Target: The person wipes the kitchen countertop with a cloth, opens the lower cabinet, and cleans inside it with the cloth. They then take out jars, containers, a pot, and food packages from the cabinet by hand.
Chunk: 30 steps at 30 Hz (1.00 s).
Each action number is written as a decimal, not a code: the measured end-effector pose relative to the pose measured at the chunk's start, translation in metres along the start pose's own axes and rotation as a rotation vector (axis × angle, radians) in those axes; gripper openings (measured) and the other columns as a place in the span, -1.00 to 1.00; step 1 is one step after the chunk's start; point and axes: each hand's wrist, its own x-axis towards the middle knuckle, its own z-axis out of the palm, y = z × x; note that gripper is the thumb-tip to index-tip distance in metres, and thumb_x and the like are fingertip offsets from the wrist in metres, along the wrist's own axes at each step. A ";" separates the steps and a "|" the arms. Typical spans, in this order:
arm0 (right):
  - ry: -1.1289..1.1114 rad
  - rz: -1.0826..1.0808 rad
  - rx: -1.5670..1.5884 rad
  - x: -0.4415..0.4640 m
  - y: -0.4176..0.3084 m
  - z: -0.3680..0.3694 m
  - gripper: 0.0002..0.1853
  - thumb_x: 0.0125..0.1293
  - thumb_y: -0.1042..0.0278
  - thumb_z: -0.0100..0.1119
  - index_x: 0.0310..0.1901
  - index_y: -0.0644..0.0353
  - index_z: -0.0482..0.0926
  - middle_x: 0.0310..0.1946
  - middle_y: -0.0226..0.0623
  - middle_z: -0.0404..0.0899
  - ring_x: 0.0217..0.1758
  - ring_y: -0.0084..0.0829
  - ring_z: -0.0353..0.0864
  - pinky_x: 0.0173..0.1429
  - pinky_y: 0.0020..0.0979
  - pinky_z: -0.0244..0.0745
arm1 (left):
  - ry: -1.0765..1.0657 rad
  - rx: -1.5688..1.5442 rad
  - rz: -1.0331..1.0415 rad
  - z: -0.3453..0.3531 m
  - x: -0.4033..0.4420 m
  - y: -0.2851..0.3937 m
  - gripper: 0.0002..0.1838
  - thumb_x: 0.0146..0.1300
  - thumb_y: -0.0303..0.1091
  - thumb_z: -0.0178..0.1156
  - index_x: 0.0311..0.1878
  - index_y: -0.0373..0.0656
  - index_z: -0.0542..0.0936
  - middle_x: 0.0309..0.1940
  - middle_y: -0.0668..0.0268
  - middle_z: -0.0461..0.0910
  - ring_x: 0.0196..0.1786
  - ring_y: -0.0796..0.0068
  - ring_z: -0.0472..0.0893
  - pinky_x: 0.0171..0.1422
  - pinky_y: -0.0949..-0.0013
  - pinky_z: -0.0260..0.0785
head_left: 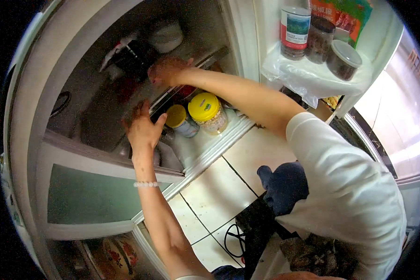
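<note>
My left hand (144, 129), with a pale bead bracelet (146, 184) on the wrist, reaches over the shelf edge of an open cabinet. Its fingers are spread and nothing shows in them. Further in, my right hand (170, 71) is blurred beside a dark bundle (134, 57); whether it touches the bundle is unclear. A pale, rounded container or bag (165, 36) lies behind that hand. Below the shelf edge, a small yellow-lidded can (184, 123) and a larger clear jar (213, 120) with a yellow lid stand close to my left hand.
On a ledge at upper right stand a labelled bottle (294, 35), a dark jar (320, 41), a lidded tub (344, 60) and a colourful packet (345, 16), over crumpled clear plastic (294, 84). A cabinet door (91, 228) with a greenish panel is at lower left, above white floor tiles (205, 186).
</note>
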 end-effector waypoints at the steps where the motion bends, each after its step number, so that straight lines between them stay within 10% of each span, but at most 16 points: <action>1: -0.004 0.022 0.057 0.000 0.008 0.002 -0.75 0.17 0.19 0.10 -0.12 -0.05 0.63 -0.09 -0.16 0.59 0.01 -0.13 0.54 0.07 -0.14 0.45 | -0.006 -0.050 0.011 0.002 0.000 -0.003 -0.20 0.13 0.10 0.16 0.39 -0.06 0.19 0.37 0.20 0.22 0.43 0.24 0.15 0.45 -0.24 -0.25; 4: 0.013 0.163 0.339 0.036 0.059 0.043 -0.76 0.16 0.31 0.10 -0.14 -0.04 0.66 -0.06 -0.22 0.60 0.02 -0.19 0.54 0.09 -0.14 0.43 | 0.029 -0.095 0.016 0.005 -0.004 -0.003 -0.22 0.13 0.05 0.19 0.37 -0.05 0.22 0.37 0.20 0.22 0.42 0.25 0.17 0.43 -0.26 -0.19; 7: 0.284 -0.228 0.007 0.070 0.132 0.096 -0.71 0.22 0.38 0.06 -0.02 0.01 0.60 0.00 -0.22 0.58 0.05 -0.19 0.53 0.13 -0.15 0.41 | 0.059 -0.090 0.003 0.009 -0.008 -0.003 -0.24 0.12 0.02 0.22 0.36 -0.04 0.24 0.37 0.22 0.22 0.42 0.24 0.17 0.39 -0.30 -0.11; 9: 0.407 0.029 0.012 0.087 0.177 0.128 -0.64 0.29 0.36 0.02 0.12 -0.03 0.50 0.05 -0.26 0.55 0.10 -0.19 0.51 0.17 -0.18 0.39 | 0.061 -0.102 -0.008 0.013 -0.007 -0.004 -0.25 0.12 0.00 0.23 0.35 -0.03 0.24 0.37 0.23 0.22 0.42 0.23 0.16 0.36 -0.31 -0.06; 26: 0.153 0.225 -0.511 -0.086 0.062 -0.018 -0.73 0.16 0.31 0.02 -0.15 0.16 0.61 -0.23 -0.09 0.62 -0.24 -0.12 0.66 -0.24 -0.09 0.59 | 0.081 -0.029 -0.045 0.009 -0.010 0.003 -0.29 0.09 -0.03 0.28 0.30 0.01 0.31 0.30 0.28 0.33 0.35 0.19 0.28 0.33 -0.23 0.10; 30: 0.607 0.195 -0.227 -0.096 0.044 -0.013 -0.71 0.11 0.57 -0.05 -0.15 0.22 0.59 -0.18 0.05 0.58 -0.06 0.08 0.53 0.06 -0.06 0.46 | 0.042 -0.004 -0.047 0.014 -0.007 -0.004 -0.25 0.10 0.00 0.26 0.36 0.06 0.25 0.34 0.29 0.28 0.38 0.20 0.24 0.36 -0.26 0.05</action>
